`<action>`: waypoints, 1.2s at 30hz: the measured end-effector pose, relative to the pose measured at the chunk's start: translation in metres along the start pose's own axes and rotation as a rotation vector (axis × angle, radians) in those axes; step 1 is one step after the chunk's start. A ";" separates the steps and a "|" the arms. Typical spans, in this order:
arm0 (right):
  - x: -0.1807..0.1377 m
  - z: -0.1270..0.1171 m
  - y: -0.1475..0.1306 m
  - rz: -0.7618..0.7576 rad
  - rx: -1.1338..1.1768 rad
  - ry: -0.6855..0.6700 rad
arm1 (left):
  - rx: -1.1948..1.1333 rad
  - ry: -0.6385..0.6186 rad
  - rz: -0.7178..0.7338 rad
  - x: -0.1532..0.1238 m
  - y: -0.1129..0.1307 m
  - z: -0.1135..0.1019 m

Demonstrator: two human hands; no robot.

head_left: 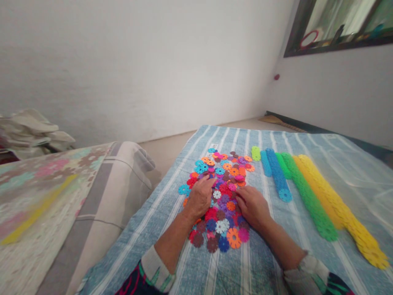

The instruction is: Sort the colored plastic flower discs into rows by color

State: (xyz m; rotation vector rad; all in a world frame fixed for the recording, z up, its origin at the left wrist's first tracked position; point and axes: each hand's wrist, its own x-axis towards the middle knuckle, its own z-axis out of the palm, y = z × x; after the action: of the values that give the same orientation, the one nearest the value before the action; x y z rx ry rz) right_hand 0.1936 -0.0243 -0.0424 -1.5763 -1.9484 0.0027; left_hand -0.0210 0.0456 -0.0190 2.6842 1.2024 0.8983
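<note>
A loose pile of flower-shaped plastic discs [216, 194] in red, orange, blue, purple, brown, pink and white lies spread on the striped cloth. My left hand [200, 197] rests over the pile's left side, its fingers stretched out onto the discs. At the right edge, my right hand [254, 207] touches the discs with its fingertips, the thumb a little apart from the fingers. No disc is visibly gripped by either hand, though the fingers partly hide what lies beneath them.
Overlapping discs form a yellow row [340, 207], a green row [313, 200] and a blue row [278, 176] to the right. Short light-green discs [256, 153] lie beyond the pile. Clear plastic [353, 164] sits far right. A second covered surface [95, 192] stands left, across a gap.
</note>
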 end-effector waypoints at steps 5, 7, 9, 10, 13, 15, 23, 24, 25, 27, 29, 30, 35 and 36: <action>0.000 0.001 0.000 -0.013 -0.003 0.017 | 0.000 -0.176 0.055 -0.001 0.021 0.000; -0.001 0.000 -0.001 -0.020 -0.004 0.033 | -0.043 -0.162 0.073 -0.003 0.021 -0.001; -0.001 0.000 -0.002 -0.021 -0.005 0.040 | -0.089 -0.075 0.058 -0.004 0.014 -0.002; -0.001 0.000 -0.002 -0.019 -0.005 0.040 | -0.101 -0.014 0.031 -0.004 0.010 -0.003; 0.000 -0.001 -0.002 -0.017 0.001 0.026 | -0.080 0.150 -0.093 -0.003 -0.003 -0.005; 0.000 0.000 -0.002 -0.017 0.003 0.022 | -0.062 0.189 -0.137 -0.003 -0.007 -0.005; 0.000 0.002 -0.001 -0.018 0.009 0.010 | 0.043 0.083 -0.032 -0.007 -0.011 0.001; 0.001 0.002 -0.001 -0.018 0.009 0.012 | 0.062 0.066 -0.021 -0.008 -0.012 0.002; 0.001 0.002 -0.001 -0.019 0.008 0.015 | 0.079 0.058 -0.013 -0.009 -0.013 0.003; 0.001 0.001 -0.002 -0.019 0.006 0.020 | 0.104 0.052 -0.003 -0.009 -0.014 0.005; 0.001 0.001 -0.004 -0.022 0.007 0.027 | 0.121 0.056 0.001 -0.010 -0.014 0.006; 0.001 0.000 -0.004 -0.025 0.010 0.029 | 0.126 0.059 0.003 -0.010 -0.014 0.007; 0.001 0.001 -0.004 -0.034 0.015 0.051 | 0.161 0.068 -0.012 -0.010 -0.011 0.005; 0.001 0.002 -0.004 -0.030 0.013 0.056 | 0.170 0.068 -0.018 -0.010 -0.011 0.004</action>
State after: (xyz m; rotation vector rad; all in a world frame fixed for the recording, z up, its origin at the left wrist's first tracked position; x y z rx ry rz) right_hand 0.1889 -0.0239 -0.0419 -1.5229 -1.9250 -0.0407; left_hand -0.0308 0.0472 -0.0302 2.7882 1.3736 0.9322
